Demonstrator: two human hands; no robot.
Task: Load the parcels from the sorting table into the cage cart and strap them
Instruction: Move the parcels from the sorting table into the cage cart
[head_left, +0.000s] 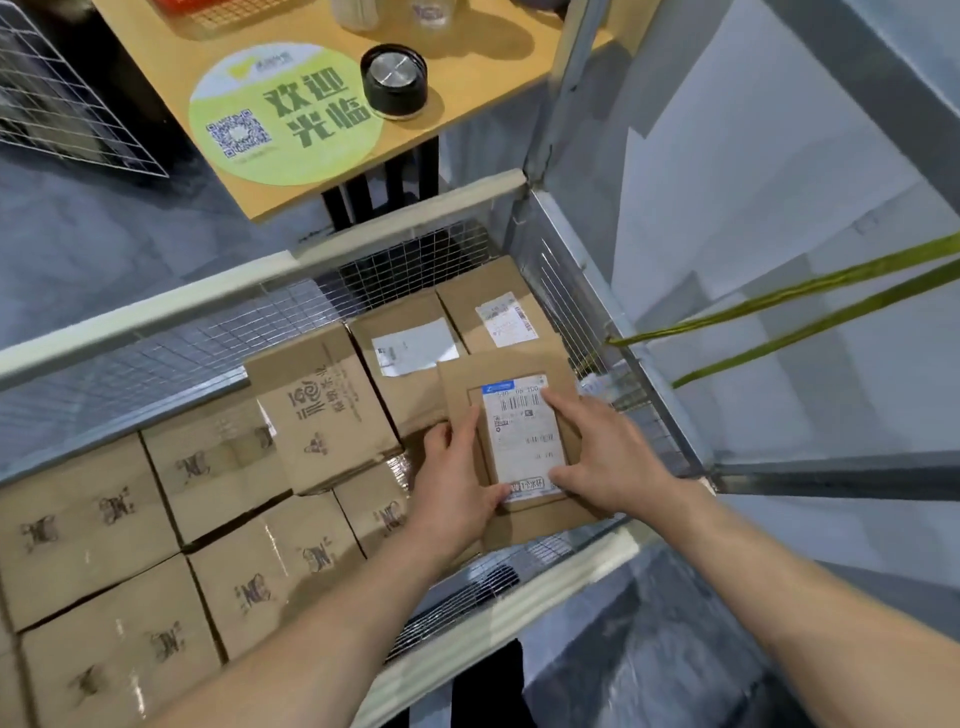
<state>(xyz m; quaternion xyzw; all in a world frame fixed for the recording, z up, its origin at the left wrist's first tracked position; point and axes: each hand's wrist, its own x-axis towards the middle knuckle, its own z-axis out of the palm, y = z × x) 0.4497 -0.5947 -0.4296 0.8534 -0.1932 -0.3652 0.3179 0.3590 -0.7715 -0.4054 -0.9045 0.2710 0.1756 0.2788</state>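
Head view. Item one: cage cart (260, 283), wire-mesh walls with pale top rails, filling the frame from 9 to 4 o'clock. Item two: flat parcel (524, 452), brown card with a white shipping label (519, 415) face up, just below frame centre at 6 o'clock, lying in the cart's right-hand end on top of other cartons, close to the near rail. Item three: left hand (457, 488), at 9 o'clock of the label, forefinger straight along the top, thumb over the label's lower corner, remaining fingers apparently curled over the parcel's left edge, holding it. Item four: right hand (608, 457), at 3 o'clock of the label, fingers spread and flat, pressing on the parcel's top. Item five: two labelled cartons (410, 358), side by side at 12 o'clock of the parcel, against the far mesh. Item six: printed carton (322, 410), tilted, at 9 o'clock of the parcel, resting on the stacked cartons (88, 519) that fill the cart toward 8 o'clock. Item seven: green strap (779, 306), two runs leading from the cart's end wall toward 3 o'clock. Item eight: wooden table (493, 88) at 12 o'clock beyond the cart, bearing a round green sticker (280, 114) and a black jar (395, 83) with a metal lid.
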